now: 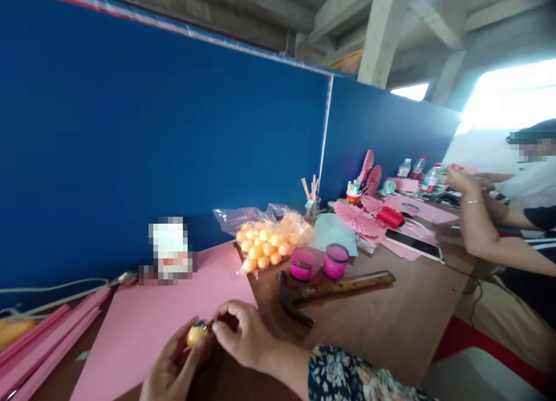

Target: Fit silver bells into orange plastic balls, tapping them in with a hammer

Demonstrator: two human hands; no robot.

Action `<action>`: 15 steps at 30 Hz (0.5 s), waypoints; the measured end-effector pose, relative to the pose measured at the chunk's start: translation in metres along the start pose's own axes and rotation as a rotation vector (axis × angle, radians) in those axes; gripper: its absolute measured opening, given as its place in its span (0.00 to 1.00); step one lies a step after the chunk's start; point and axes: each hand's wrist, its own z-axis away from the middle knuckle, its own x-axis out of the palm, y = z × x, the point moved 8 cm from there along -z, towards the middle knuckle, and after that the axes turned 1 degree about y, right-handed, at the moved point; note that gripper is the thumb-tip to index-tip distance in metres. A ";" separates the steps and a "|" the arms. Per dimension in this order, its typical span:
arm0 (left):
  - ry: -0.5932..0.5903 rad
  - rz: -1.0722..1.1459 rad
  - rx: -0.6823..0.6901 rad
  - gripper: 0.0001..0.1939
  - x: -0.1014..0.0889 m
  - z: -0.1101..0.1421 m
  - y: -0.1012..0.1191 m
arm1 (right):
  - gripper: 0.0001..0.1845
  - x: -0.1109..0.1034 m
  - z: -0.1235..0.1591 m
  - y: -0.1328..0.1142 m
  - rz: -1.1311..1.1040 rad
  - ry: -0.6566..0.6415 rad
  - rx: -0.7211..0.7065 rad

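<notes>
Low in the view, my left hand (174, 363) is closed around a yellow-orange ping-pong ball (197, 336) with a dark, shiny patch on its upper side. My right hand (245, 331) meets it from the right, thumb and forefinger pinched at the ball's edge. What sits between those fingertips is too small to make out. Both hands are over the near edge of a pink paper sheet (174, 299). To the right of my right hand lies a claw hammer (343, 286) with a wooden handle. A clear plastic bag of similar orange balls (264, 241) rests beyond the hands.
Two small magenta containers (336, 261) stand behind the hammer. Folded pink paper strips (52, 343) lie at left. Paper fans (358, 218), a phone (414, 244) and bottles (431, 178) spread along the table. A blue partition (165, 117) runs behind. Other people's arms (482, 215) are at right.
</notes>
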 end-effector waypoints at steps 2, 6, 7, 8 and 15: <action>0.018 -0.010 0.024 0.34 0.001 0.003 0.002 | 0.07 -0.001 0.000 -0.001 -0.016 0.001 0.002; 0.020 0.004 0.054 0.30 0.005 0.006 0.003 | 0.06 -0.002 -0.001 0.001 -0.088 -0.014 0.048; 0.019 0.011 0.064 0.29 0.005 0.006 0.003 | 0.06 -0.002 -0.002 0.002 -0.102 -0.017 0.053; 0.007 0.012 0.072 0.28 0.006 0.006 0.003 | 0.05 -0.002 -0.002 0.001 -0.106 -0.014 0.053; 0.078 -0.006 0.121 0.24 0.002 0.009 0.009 | 0.07 0.002 -0.002 0.001 -0.102 -0.085 0.086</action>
